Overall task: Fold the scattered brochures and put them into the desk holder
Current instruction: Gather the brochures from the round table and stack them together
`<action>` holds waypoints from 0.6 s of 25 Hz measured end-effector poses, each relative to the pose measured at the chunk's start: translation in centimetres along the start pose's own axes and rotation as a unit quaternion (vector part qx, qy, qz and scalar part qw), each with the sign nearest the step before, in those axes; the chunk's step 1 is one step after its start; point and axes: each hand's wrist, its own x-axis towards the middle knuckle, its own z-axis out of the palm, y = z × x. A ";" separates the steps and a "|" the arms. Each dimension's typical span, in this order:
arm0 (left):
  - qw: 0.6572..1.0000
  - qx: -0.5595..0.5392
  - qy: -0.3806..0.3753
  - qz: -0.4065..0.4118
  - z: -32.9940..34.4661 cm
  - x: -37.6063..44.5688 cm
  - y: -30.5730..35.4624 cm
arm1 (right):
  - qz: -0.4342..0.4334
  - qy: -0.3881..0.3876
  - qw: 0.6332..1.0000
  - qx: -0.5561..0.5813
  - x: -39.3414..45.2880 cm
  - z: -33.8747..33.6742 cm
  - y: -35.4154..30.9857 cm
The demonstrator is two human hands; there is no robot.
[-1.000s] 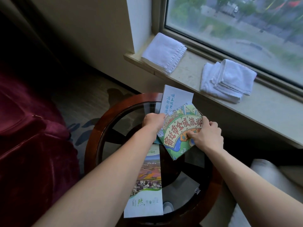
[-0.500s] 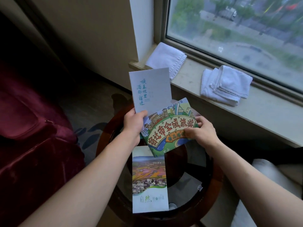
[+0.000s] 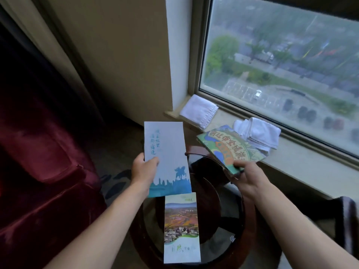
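The step in hand is collection: two brochures are off the table and held apart in the air, one per hand. The left hand grips the pale blue brochure at its left edge, thumb curled over the front face, the sheet upright and facing the camera. The right hand pinches the near corner of the illustrated map brochure, which tilts away toward the windowsill. A third, the landscape photo brochure, lies flat on the round glass-topped table, untouched.

No desk holder is visible, so its position cannot be stated. Judged from this, the next move calls for checking each held sheet for folds and closing any open panels before carrying them to the holder; the third brochure remains to be picked up.

Compared with the frame half a second earlier, the two held brochures no longer overlap: the map brochure has swung out to the right and upward, the blue one has risen, and the camera has tilted up toward the window. Folded white towels sit on the sill.
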 end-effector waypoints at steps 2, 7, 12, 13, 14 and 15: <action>0.996 -0.023 -0.067 -0.056 0.1 -1.2 1.2 | 0.000 -0.009 0.998 0.057 -1.0 0.4 -0.5; 0.934 -0.194 -0.259 -0.151 1.5 -3.9 4.7 | 0.009 -0.041 0.999 0.026 -2.9 1.3 0.9; 0.937 -0.200 -0.263 -0.112 4.4 -5.2 4.8 | 0.007 -0.108 0.993 -0.038 -4.6 1.6 4.6; 0.947 -0.188 -0.237 -0.108 4.7 -5.0 4.6 | -0.005 -0.112 0.992 -0.050 -4.8 1.4 5.3; 0.956 -0.175 -0.212 -0.105 4.9 -4.9 4.4 | -0.013 -0.123 0.990 -0.068 -5.0 1.4 5.8; 0.961 -0.163 -0.197 -0.103 5.0 -4.8 4.1 | -0.023 -0.134 0.986 -0.100 -5.3 1.3 6.1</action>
